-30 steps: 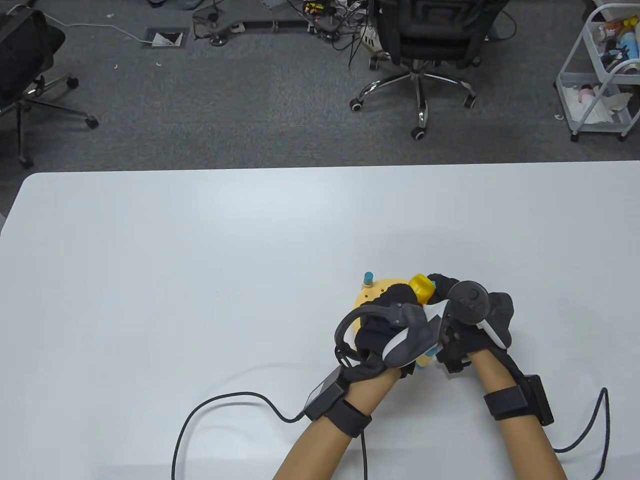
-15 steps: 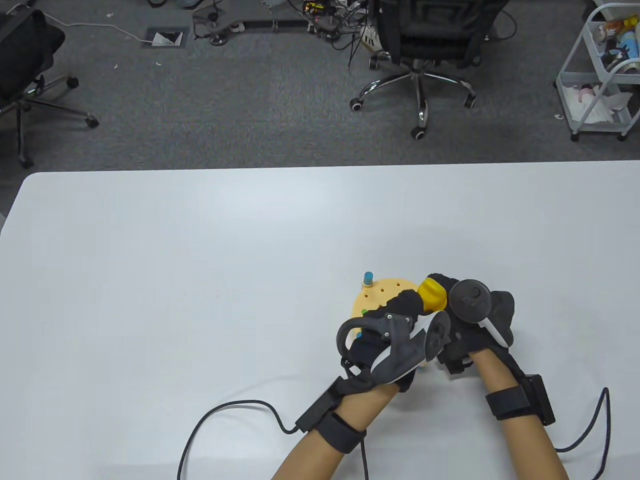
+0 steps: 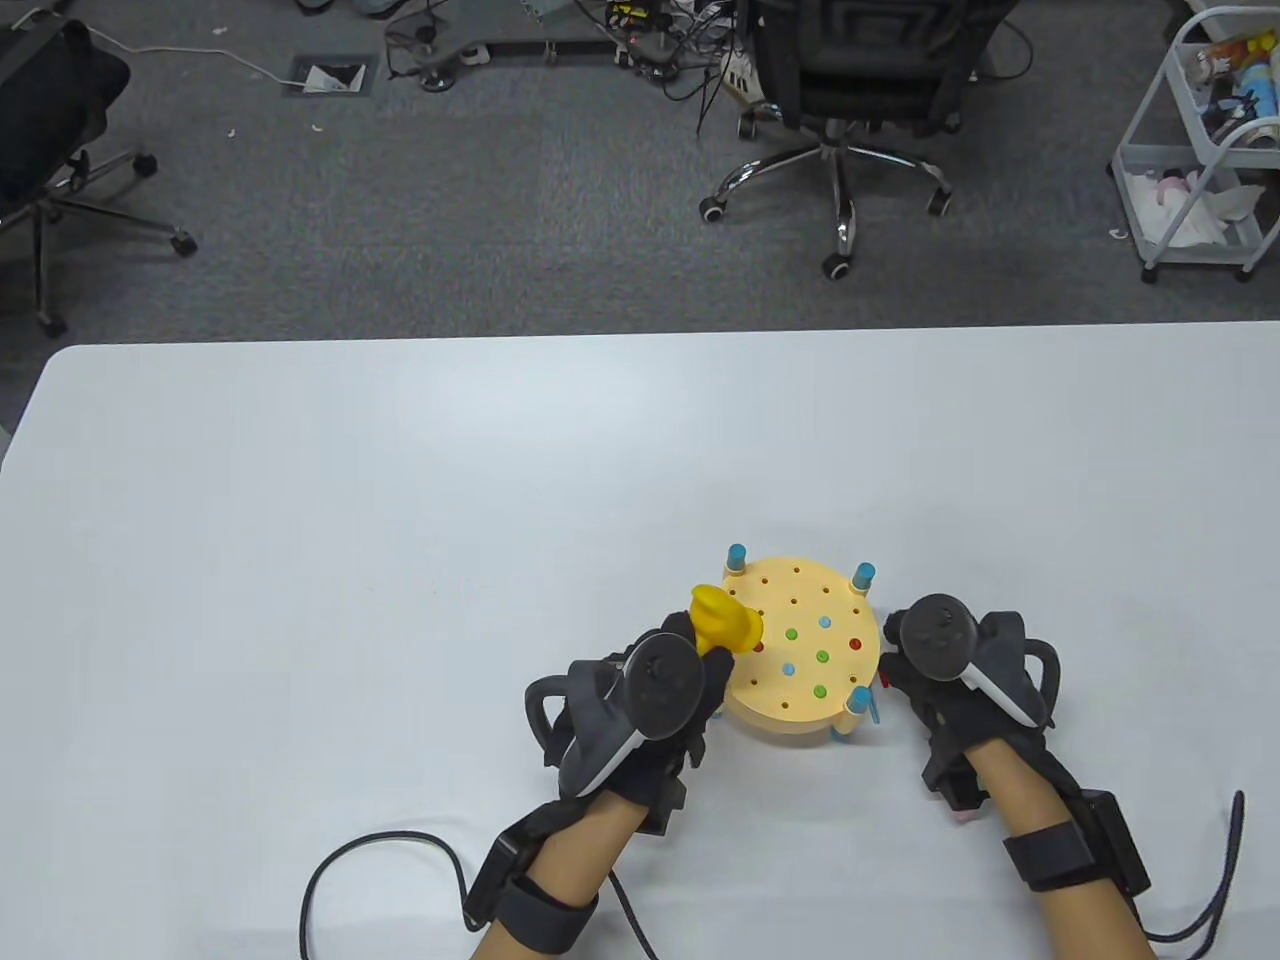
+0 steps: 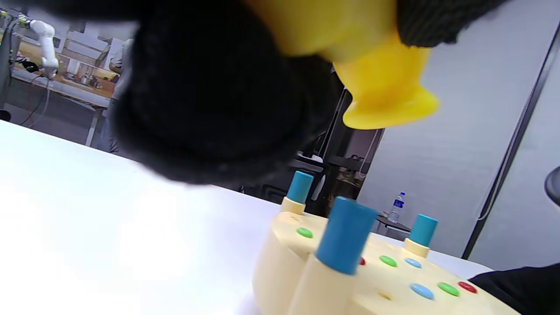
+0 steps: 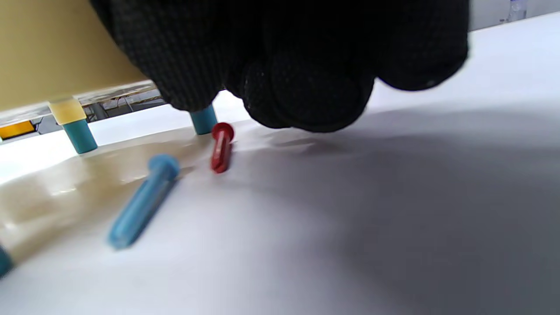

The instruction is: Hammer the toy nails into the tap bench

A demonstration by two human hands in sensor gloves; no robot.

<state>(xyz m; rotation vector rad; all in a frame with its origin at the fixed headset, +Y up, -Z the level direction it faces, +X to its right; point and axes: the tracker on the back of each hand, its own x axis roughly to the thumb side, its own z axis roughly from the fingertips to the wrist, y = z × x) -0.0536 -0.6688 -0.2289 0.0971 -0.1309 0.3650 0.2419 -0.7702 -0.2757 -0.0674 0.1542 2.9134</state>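
left hand (image 3: 640, 715): fingers gripping | right hand (image 3: 950, 680): fingers curled, lowered

The left hand (image 3: 640, 700) grips a yellow plastic toy hammer (image 3: 722, 620) at the round yellow wooden tap bench's (image 3: 800, 650) left edge; the right hand (image 3: 950, 680) rests just right of it.

White table (image 3: 400, 520) fronting grey carpet. Black office chair (image 3: 850, 80) beyond far edge; second chair (image 3: 50, 130) far left. White wire cart (image 3: 1200, 150) far right. Cable clutter (image 3: 560, 40) on floor. Water bottle (image 4: 397, 206) in background.
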